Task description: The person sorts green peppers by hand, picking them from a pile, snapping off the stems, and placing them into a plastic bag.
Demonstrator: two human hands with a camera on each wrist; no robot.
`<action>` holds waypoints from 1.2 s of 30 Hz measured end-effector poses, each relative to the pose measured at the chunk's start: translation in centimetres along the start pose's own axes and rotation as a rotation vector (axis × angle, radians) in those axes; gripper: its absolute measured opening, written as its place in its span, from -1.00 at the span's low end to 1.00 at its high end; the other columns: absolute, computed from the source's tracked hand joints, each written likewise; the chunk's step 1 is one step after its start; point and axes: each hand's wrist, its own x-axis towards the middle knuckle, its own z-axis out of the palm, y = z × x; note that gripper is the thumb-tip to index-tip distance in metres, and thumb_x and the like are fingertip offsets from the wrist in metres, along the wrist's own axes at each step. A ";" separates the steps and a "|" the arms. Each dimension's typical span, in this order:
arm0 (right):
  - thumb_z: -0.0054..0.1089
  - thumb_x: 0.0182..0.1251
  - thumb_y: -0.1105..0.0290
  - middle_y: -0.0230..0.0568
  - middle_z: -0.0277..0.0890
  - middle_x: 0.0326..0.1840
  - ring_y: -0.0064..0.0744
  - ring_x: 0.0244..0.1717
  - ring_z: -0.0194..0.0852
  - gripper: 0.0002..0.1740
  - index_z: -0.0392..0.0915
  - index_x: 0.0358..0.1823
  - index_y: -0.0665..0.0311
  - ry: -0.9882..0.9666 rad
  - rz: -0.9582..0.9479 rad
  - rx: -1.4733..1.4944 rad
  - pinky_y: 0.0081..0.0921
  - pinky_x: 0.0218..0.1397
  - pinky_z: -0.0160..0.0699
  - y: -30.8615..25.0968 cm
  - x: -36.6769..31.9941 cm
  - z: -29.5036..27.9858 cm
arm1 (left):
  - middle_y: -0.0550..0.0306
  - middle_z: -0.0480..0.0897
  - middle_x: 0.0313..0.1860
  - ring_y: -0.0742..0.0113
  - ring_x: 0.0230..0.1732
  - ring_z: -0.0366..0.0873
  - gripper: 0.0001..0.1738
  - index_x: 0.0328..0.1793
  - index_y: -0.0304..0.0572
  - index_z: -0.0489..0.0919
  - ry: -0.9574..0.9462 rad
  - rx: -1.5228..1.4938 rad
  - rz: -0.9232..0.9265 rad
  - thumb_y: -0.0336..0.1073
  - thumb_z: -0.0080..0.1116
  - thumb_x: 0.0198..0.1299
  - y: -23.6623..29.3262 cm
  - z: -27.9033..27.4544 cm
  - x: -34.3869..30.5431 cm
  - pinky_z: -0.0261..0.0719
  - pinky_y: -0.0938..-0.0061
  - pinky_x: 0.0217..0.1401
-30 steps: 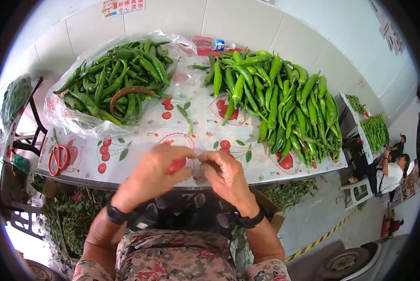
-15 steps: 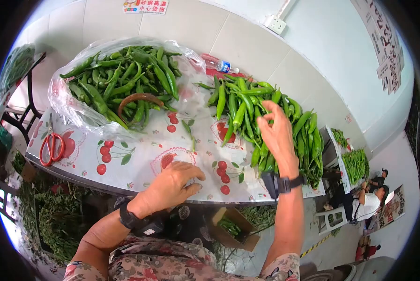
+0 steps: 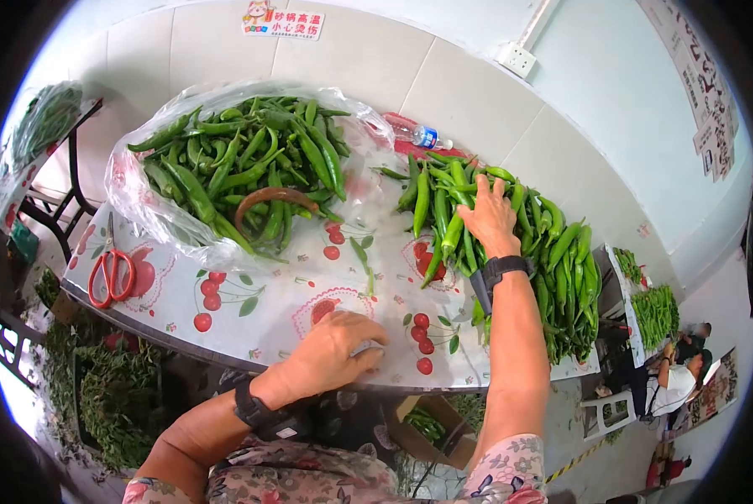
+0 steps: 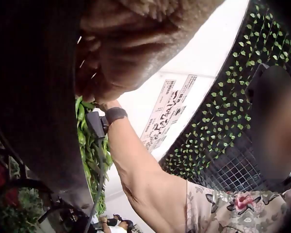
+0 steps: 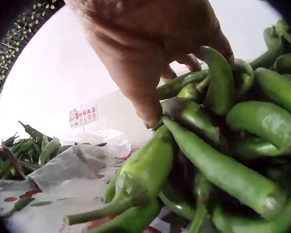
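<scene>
My right hand (image 3: 490,220) reaches over the heap of long green peppers (image 3: 561,252) on the right of the table, fingers spread. In the right wrist view its thumb tip meets a green pepper (image 5: 218,165), and the other fingers reach over the peppers behind. My left hand (image 3: 330,351) stays over the table's front edge, loosely curled, with nothing visible between thumb and fingers. Farther left, a clear plastic bag (image 3: 123,197) lies open around a pile of darker green peppers (image 3: 233,160), with one brownish curved pepper (image 3: 267,196) on top.
Red-handled scissors (image 3: 112,277) lie at the table's left end. A plastic bottle (image 3: 422,134) rests by the wall. Small green pieces (image 3: 362,262) lie mid-table on the cherry-print cloth (image 3: 250,336). Below the front edge stands a cardboard box (image 3: 410,441) with peppers inside.
My right hand has gone from beside my left hand, over the table front, out to the right-hand pepper heap. My left hand has stayed near the front edge. The head view has shifted.
</scene>
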 end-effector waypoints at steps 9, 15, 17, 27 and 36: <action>0.39 0.01 0.23 0.13 0.14 0.31 0.26 0.09 0.44 -0.18 0.19 0.32 0.15 -0.015 -0.035 0.150 -0.04 0.12 0.51 0.9 -0.5 -0.8 | 0.04 0.62 -0.26 0.03 -0.17 0.57 -0.83 -0.19 -0.23 0.57 -0.015 0.047 0.007 -0.42 0.20 0.05 0.4 0.0 0.3 0.47 0.24 -0.03; 0.39 -0.06 0.23 0.07 -0.02 0.47 0.26 0.15 0.42 -0.14 0.19 0.33 0.06 0.020 0.045 0.168 -0.08 0.20 0.48 -0.9 -0.3 0.7 | 0.04 0.62 -0.25 0.03 -0.12 0.54 -0.82 -0.16 -0.18 0.58 -0.037 0.002 -0.029 -0.35 0.19 0.09 -0.2 0.0 0.0 0.43 0.24 0.05; 0.38 -0.07 0.26 0.05 0.02 0.45 0.21 0.15 0.42 -0.18 0.22 0.30 0.07 0.066 -0.008 0.225 -0.10 0.18 0.49 0.1 -0.1 1.1 | 0.03 0.62 -0.25 0.03 -0.12 0.55 -0.82 -0.17 -0.19 0.58 -0.036 -0.006 -0.030 -0.35 0.19 0.09 -0.2 0.1 -0.1 0.43 0.23 0.04; 0.15 0.10 0.57 0.04 0.40 0.15 0.14 0.02 0.48 -0.47 0.33 0.17 0.18 0.148 -0.198 0.295 -0.06 0.04 0.51 -0.1 -2.0 -0.1 | 0.00 0.63 -0.29 0.01 -0.22 0.57 -0.85 -0.22 -0.28 0.57 -0.011 -0.007 0.032 -0.45 0.19 0.05 0.0 0.0 0.2 0.48 0.24 -0.09; 0.10 0.21 0.59 0.11 0.54 -0.09 0.11 -0.12 0.54 -0.65 0.47 0.05 0.27 0.294 -0.411 0.447 -0.19 -0.07 0.51 0.0 -4.9 -1.2 | -0.02 0.63 -0.28 -0.02 -0.19 0.57 -0.84 -0.21 -0.28 0.58 -0.015 -0.011 0.023 -0.45 0.19 0.05 0.1 -0.1 0.2 0.49 0.24 -0.07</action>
